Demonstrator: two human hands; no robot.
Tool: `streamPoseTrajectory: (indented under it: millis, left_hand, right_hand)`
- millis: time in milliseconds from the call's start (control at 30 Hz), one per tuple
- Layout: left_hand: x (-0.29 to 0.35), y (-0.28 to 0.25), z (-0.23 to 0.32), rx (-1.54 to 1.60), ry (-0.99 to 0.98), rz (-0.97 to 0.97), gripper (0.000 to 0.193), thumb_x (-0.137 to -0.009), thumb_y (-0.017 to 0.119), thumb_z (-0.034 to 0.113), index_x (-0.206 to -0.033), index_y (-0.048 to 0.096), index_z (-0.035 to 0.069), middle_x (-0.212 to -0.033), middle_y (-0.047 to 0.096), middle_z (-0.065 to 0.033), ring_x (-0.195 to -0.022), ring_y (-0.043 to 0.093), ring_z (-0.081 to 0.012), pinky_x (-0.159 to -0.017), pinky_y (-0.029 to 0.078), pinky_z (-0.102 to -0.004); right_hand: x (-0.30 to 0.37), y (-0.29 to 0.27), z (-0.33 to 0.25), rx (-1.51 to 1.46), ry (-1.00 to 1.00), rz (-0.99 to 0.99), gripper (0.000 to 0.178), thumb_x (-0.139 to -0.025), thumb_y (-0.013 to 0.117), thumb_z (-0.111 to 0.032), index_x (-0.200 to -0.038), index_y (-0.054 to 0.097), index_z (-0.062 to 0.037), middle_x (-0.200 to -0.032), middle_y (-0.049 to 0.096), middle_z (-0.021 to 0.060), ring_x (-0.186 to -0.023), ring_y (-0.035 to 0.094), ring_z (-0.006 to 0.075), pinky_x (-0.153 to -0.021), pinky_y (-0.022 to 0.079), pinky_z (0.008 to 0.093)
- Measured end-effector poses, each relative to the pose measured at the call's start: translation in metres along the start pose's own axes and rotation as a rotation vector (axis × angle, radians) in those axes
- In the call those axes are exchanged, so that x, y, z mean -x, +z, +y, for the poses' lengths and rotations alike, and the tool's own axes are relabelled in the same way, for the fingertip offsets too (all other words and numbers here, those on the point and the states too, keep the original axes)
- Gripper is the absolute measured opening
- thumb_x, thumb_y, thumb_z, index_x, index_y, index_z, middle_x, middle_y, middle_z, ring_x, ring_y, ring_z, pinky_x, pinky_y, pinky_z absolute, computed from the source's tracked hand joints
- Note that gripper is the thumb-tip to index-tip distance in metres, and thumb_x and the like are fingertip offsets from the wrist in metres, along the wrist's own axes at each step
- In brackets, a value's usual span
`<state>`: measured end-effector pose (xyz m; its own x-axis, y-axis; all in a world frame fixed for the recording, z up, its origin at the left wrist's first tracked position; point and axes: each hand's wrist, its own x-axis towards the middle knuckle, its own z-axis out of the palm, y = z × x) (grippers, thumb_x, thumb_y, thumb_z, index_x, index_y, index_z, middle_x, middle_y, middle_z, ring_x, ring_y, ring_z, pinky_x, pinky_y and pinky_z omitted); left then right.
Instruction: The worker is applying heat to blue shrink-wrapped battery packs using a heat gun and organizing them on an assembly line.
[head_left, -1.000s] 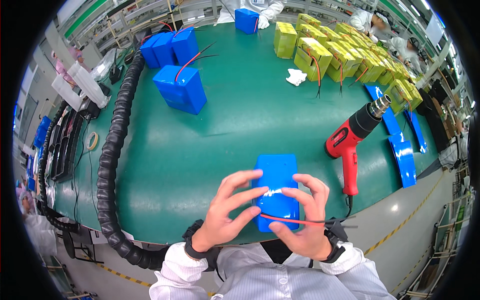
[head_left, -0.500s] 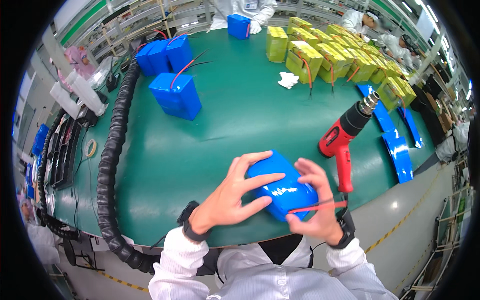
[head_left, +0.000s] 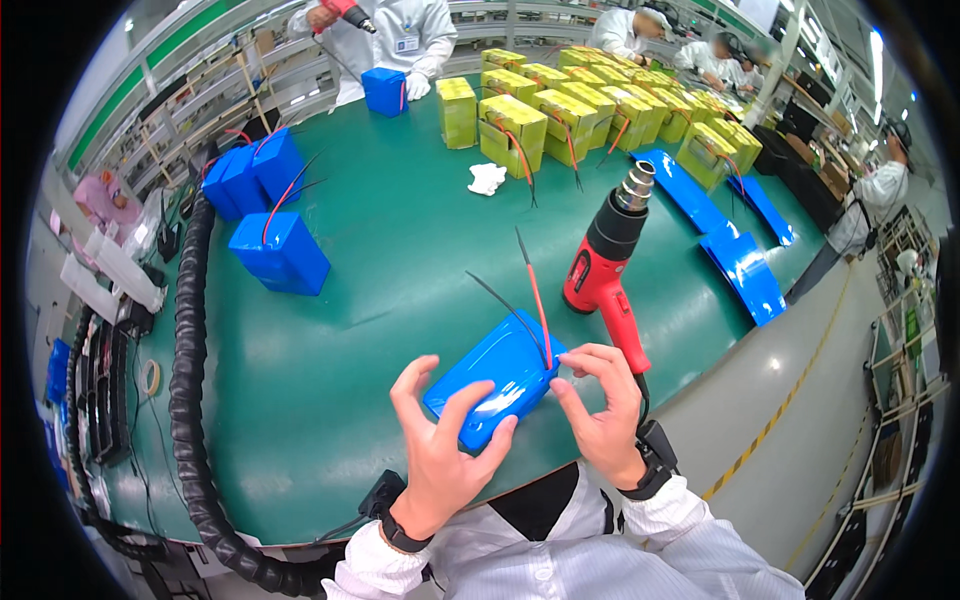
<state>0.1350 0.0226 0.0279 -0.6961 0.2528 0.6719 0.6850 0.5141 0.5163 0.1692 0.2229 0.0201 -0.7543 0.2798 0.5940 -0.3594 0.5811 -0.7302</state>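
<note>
A blue-wrapped battery pack (head_left: 510,372) lies tilted at the table's near edge, its glossy film reflecting light. One red and one black wire rise from its right corner. Across its near left side my left hand (head_left: 440,445) has its fingers spread and curved, thumb by the near edge. My right hand (head_left: 605,410) has thumb and fingertips closed on the pack's right corner, close to the wires' base. Just beyond my right hand a red and black heat gun (head_left: 608,260) stands on the table with its metal nozzle pointing up.
Blue packs (head_left: 280,252) stand at the left beside a black ribbed hose (head_left: 190,350). Yellow packs (head_left: 515,130) fill the far right, near blue film sheets (head_left: 745,270). A crumpled white wipe (head_left: 486,179) lies mid-table. A co-worker opposite (head_left: 385,35) holds another heat gun.
The view has swung right. The pack has turned, so its wires point away from me instead of sideways. My right hand has shifted from its side to the wire corner.
</note>
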Motion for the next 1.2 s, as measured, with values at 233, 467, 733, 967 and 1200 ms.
streamPoseTrajectory:
  millis: [233,467,733,967,1200]
  left_hand:
    - [-0.017,-0.002,0.014,0.034,-0.15,-0.227,0.045,-0.08,0.082,0.018,-0.124,0.071,0.01,-0.134,0.054,-0.021,-0.119,0.053,-0.0393,-0.1,0.047,-0.0488]
    - [-0.014,-0.001,0.015,-0.037,-0.104,-0.236,0.045,-0.078,0.083,0.016,-0.122,0.074,0.012,-0.132,0.054,-0.0202,-0.118,0.054,-0.0379,-0.1,0.046,-0.0482]
    - [-0.017,0.003,0.015,-0.029,-0.158,-0.246,0.045,-0.08,0.08,0.015,-0.124,0.072,0.007,-0.131,0.053,-0.021,-0.121,0.055,-0.0378,-0.102,0.047,-0.0484]
    - [-0.018,-0.001,0.012,-0.043,-0.157,-0.234,0.05,-0.076,0.085,0.018,-0.125,0.074,0.012,-0.13,0.052,-0.0244,-0.12,0.053,-0.0399,-0.102,0.046,-0.0486]
    - [-0.009,0.005,0.014,-0.007,-0.108,-0.183,0.057,-0.078,0.086,0.022,-0.132,0.071,0.014,-0.132,0.054,-0.023,-0.118,0.054,-0.039,-0.103,0.046,-0.0481]
  right_hand:
    - [0.003,0.012,-0.001,0.002,-0.036,0.061,0.02,-0.082,0.083,-0.002,-0.101,0.076,-0.0036,-0.1,0.064,0.0092,-0.092,0.06,0.0252,-0.077,0.05,0.0359]
    - [-0.007,0.008,0.002,-0.021,-0.077,0.065,0.016,-0.081,0.082,-0.004,-0.094,0.073,-0.0039,-0.097,0.064,0.0078,-0.09,0.057,0.0276,-0.078,0.048,0.0385]
    - [-0.008,0.011,0.004,-0.079,-0.004,0.115,0.029,-0.076,0.085,-0.007,-0.102,0.075,-0.0032,-0.095,0.065,0.0093,-0.088,0.06,0.0265,-0.075,0.05,0.0356]
    - [-0.018,0.013,0.009,0.087,-0.262,0.059,0.03,-0.075,0.084,-0.008,-0.102,0.074,-0.004,-0.094,0.069,0.0073,-0.086,0.06,0.0289,-0.079,0.05,0.0386]
    - [-0.012,0.006,0.017,0.05,-0.218,-0.031,0.021,-0.076,0.075,-0.005,-0.096,0.071,-0.0021,-0.09,0.058,0.0104,-0.089,0.052,0.0307,-0.079,0.046,0.0401]
